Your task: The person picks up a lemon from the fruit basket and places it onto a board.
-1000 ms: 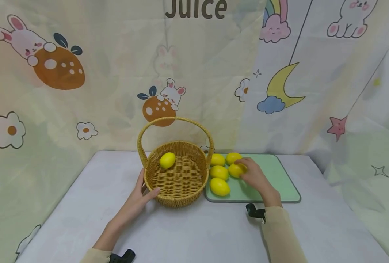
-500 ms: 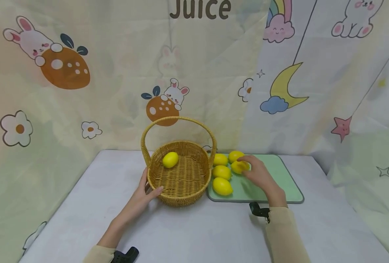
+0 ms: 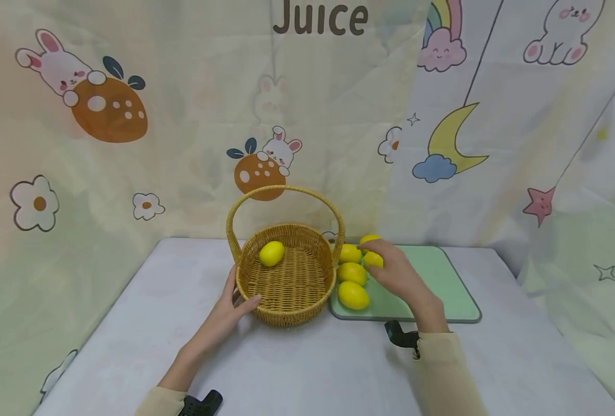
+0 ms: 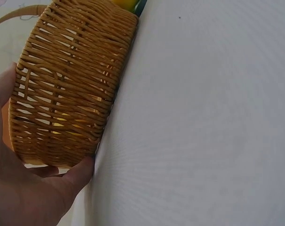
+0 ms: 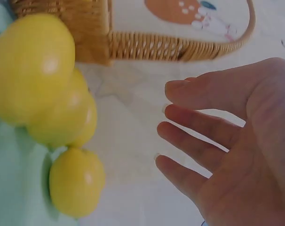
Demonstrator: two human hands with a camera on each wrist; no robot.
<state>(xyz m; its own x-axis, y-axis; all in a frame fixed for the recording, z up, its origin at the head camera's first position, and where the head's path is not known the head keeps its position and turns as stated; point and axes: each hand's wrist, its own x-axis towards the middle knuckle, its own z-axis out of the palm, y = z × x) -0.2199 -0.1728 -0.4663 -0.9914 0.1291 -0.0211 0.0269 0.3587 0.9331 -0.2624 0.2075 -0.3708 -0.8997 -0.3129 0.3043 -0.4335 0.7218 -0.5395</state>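
A woven basket (image 3: 286,315) with a tall handle stands on the table, one yellow lemon (image 3: 272,253) inside it. My left hand (image 3: 223,315) grips the basket's left side, thumb over the rim; the left wrist view shows the fingers around the wicker (image 4: 72,84). Several lemons (image 3: 353,296) lie grouped on a green board (image 3: 427,289) right of the basket. Over the rear ones hovers my right hand (image 3: 398,274), partly covering two of them. In the right wrist view its fingers (image 5: 194,136) are spread and hold nothing, apart from the lemons (image 5: 76,181).
The board's grey edge (image 3: 406,319) faces the near side of the white table (image 3: 307,370). A printed cloth (image 3: 193,115) hangs right behind the table. The basket handle (image 3: 285,188) arches high beside the lemons.
My right hand has come away from a lemon it was touching and moved left above the group. That lemon now sits slightly farther back and left. The left hand keeps its grip on the basket.
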